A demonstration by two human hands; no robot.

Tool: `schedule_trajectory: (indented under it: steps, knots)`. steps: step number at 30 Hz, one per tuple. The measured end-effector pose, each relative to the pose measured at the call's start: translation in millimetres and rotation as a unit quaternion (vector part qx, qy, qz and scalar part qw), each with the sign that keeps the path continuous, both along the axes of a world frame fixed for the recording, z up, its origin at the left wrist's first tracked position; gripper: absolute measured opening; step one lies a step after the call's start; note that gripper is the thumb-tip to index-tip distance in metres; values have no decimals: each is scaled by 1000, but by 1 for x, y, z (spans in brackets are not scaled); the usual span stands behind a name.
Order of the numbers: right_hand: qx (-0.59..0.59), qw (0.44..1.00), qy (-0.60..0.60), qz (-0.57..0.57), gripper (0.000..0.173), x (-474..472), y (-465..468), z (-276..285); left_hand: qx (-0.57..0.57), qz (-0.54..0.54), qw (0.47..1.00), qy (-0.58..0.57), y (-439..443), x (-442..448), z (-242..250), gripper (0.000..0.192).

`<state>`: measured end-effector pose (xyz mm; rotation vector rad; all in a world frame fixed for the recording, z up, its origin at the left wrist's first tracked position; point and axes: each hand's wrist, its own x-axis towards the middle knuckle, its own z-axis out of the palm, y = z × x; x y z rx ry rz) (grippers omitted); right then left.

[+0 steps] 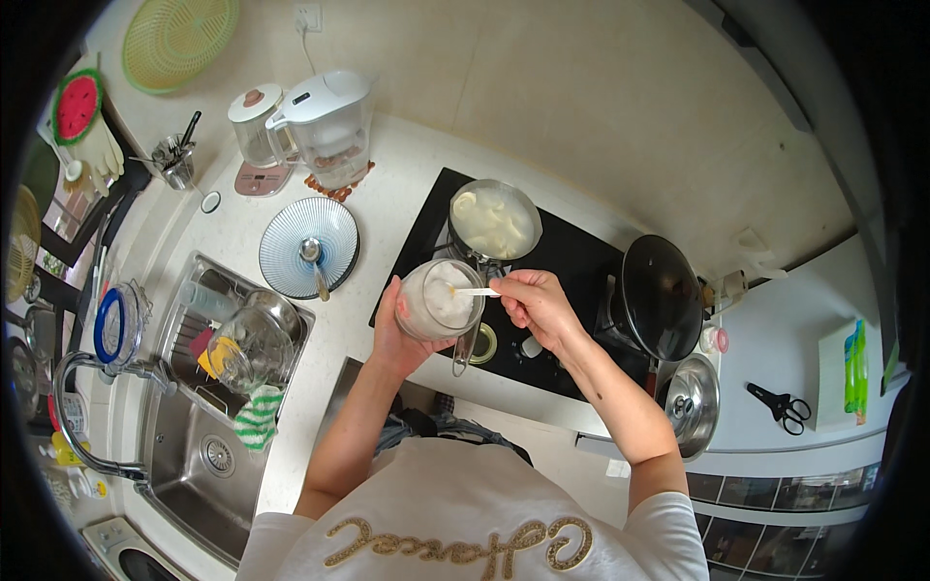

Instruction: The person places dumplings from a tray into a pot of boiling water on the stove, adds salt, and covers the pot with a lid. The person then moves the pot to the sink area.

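Observation:
My left hand (398, 330) holds a clear glass jar (418, 319) of white granular stuff, its open mouth facing up. Between the thumb and fingers of my right hand (534, 301) is the handle of a small white spoon (476, 291); its tip is in the jar's mouth, over the white contents. Just beyond the jar, a metal saucepan (495, 219) on the black cooktop (574, 232) holds cloudy liquid with pale pieces that look like dumplings. The pan's handle runs toward me, partly hidden behind the jar. A round lid (482, 343) lies on the cooktop near the jar.
A black wok lid (662, 298) stands at the cooktop's right, near a steel bowl (694, 408) and black scissors (779, 408). To the left are a striped plate (309, 225) with a metal spoon (312, 254), a water filter pitcher (330, 131) and a sink (207, 479) with a full dish rack.

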<state>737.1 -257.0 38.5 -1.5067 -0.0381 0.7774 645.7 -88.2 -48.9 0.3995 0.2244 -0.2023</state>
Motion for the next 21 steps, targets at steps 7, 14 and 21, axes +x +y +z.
schedule_trajectory:
  steps: [7,14,21]
  knots:
    - [45,998,14,-49,16,21,-7,-1,-1,25,1000,13,5,5,-10,62]
    - [20,984,-72,-164,15,104,-15,-38,-21,59,998,32,16,1,-22,60]
    - [-102,975,-100,-172,18,150,1,-85,-8,74,994,74,25,-5,-23,62]
